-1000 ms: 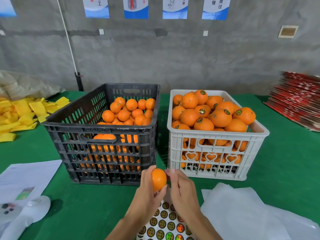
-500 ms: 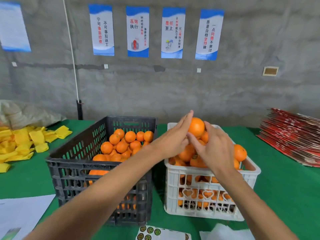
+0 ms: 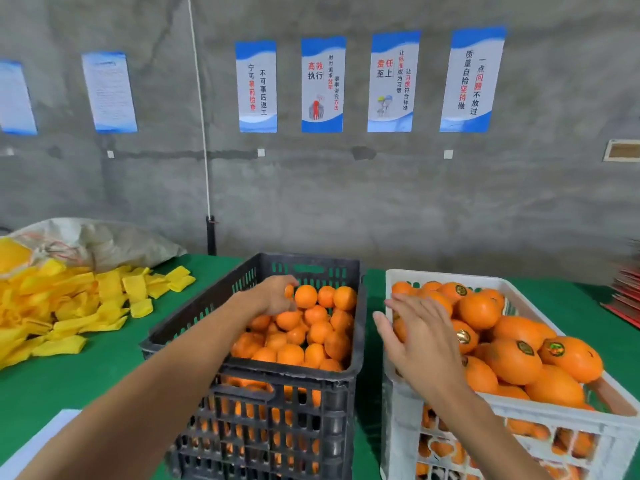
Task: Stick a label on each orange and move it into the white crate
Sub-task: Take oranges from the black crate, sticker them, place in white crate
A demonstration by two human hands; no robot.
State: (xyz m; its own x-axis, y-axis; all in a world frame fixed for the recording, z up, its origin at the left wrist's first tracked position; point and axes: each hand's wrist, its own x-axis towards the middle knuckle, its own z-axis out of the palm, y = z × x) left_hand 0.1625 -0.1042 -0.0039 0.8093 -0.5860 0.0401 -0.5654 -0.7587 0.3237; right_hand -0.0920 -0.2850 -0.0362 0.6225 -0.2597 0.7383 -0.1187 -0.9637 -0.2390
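Black crate w/ oranges; white crate; green table.

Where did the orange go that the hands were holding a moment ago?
It was let go into the white crate. The left hand moved left into the black crate and now curls over an orange there. The right hand is open and empty, above the white crate. Both crates stayed put.

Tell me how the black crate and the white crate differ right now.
The black crate holds smaller oranges with no labels showing; the white crate holds bigger oranges, several with round stickers. The black crate's fruit sits below its rim, while the white crate's is heaped above it. The left hand reaches into the black one; the right hand hovers open over the white one. Both are slotted plastic crates on the green table.
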